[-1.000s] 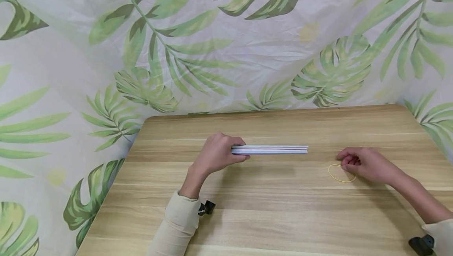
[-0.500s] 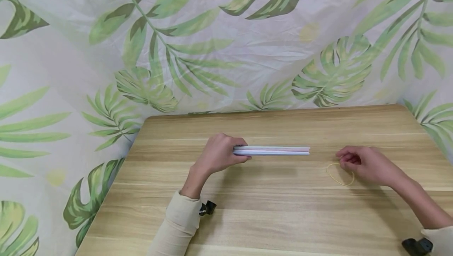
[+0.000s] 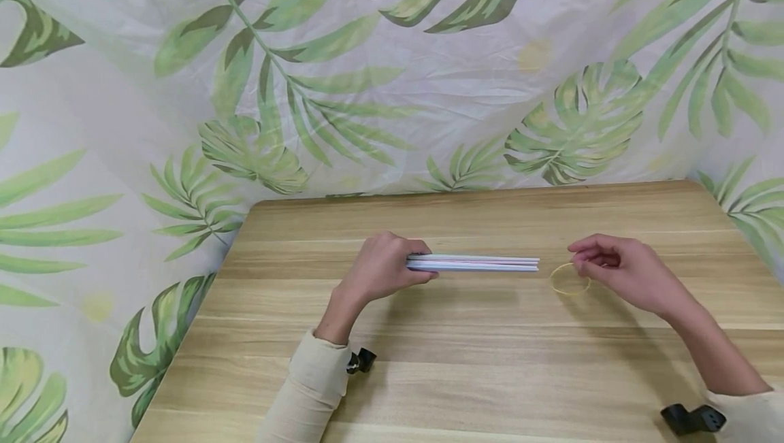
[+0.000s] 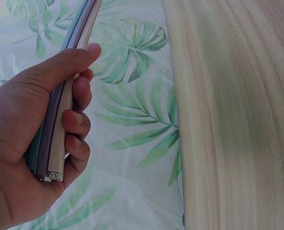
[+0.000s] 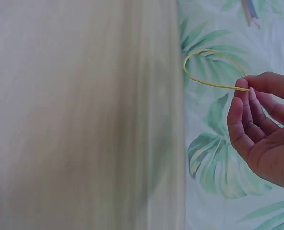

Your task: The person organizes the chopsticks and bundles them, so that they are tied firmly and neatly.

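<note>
My left hand [image 3: 387,266] grips a bundle of several pale chopsticks [image 3: 478,264], held level above the table and pointing right. In the left wrist view the chopsticks [image 4: 60,110] show teal, purple and beige sides, and their thick ends stick out at the heel of the palm [image 4: 17,120]. Between thumb and index finger, my right hand [image 3: 631,273] pinches a yellow rubber band [image 3: 569,294], which hangs as a loose loop just right of the chopstick tips. The right wrist view shows the rubber band [image 5: 204,83] as an open loop leading away from the fingertips [image 5: 246,82].
Both hands are over a wood-grain table [image 3: 490,375] with rounded far corners. Behind it hangs a white cloth [image 3: 465,89] printed with green leaves. Black wrist cameras sit at the left cuff [image 3: 361,361] and the right cuff [image 3: 692,419].
My right hand has moved left and slightly up with the rubber band, bringing the loop close to the chopstick tips. The left hand and chopsticks have shifted slightly right.
</note>
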Demonstrator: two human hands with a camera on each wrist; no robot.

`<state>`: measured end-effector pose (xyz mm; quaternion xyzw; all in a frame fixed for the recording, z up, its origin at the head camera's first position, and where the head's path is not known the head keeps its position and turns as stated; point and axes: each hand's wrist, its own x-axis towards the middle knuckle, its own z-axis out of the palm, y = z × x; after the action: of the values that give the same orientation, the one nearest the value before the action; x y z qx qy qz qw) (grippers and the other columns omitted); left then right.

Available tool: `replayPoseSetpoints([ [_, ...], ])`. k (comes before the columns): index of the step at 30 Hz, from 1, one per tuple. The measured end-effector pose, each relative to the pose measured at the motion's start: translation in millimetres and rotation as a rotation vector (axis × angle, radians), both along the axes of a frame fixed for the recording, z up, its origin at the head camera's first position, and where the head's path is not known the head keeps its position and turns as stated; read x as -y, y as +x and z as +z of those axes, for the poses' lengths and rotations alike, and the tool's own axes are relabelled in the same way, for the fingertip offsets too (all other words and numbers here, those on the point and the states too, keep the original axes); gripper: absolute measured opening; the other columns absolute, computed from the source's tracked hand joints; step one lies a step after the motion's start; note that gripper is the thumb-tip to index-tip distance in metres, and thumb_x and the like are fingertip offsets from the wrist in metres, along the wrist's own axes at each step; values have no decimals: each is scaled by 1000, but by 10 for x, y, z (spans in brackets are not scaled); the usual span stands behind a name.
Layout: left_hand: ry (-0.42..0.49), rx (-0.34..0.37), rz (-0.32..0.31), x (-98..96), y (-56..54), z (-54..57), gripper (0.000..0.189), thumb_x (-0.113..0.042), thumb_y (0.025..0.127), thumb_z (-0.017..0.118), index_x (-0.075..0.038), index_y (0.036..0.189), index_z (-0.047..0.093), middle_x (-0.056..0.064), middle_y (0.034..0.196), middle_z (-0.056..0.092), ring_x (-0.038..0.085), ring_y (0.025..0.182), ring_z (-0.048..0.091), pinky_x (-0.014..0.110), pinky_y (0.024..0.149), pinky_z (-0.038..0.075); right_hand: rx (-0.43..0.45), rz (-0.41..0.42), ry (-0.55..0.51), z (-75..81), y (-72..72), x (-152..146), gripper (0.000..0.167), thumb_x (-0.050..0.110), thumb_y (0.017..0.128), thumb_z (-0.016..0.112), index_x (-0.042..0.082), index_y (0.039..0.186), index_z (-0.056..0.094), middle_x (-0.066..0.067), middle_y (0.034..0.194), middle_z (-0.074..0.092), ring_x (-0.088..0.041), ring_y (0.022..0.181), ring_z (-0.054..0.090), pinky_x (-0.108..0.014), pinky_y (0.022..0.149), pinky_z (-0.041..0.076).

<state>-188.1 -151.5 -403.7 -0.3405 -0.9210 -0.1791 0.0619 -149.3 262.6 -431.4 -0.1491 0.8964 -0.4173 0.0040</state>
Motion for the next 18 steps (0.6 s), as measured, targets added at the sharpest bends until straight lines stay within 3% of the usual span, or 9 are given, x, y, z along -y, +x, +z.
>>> replayPoseSetpoints([
  [4,-1,-11,2,-16,2,-2,15,-35,87,90,-25,91,81,-17,68,64,1,57,45,22,55,37,24,-17,-81,67,-21,104,26,10,103,73,-2,125,72,-15,110,79,4,92,72,-18,76,59],
  [11,-19,1,8,-44,9,-14,15,-37,88,89,-25,94,81,-16,71,67,1,58,47,23,57,39,43,-37,-181,133,-93,312,28,7,102,72,-3,128,70,-2,107,79,0,90,74,-22,76,61],
  [18,-8,9,33,-58,15,-42,16,-37,88,90,-25,92,80,-16,70,66,2,58,48,23,55,39,51,-26,-225,220,-115,466,29,12,103,73,-1,129,71,-15,114,79,-3,92,75,-22,79,61],
])
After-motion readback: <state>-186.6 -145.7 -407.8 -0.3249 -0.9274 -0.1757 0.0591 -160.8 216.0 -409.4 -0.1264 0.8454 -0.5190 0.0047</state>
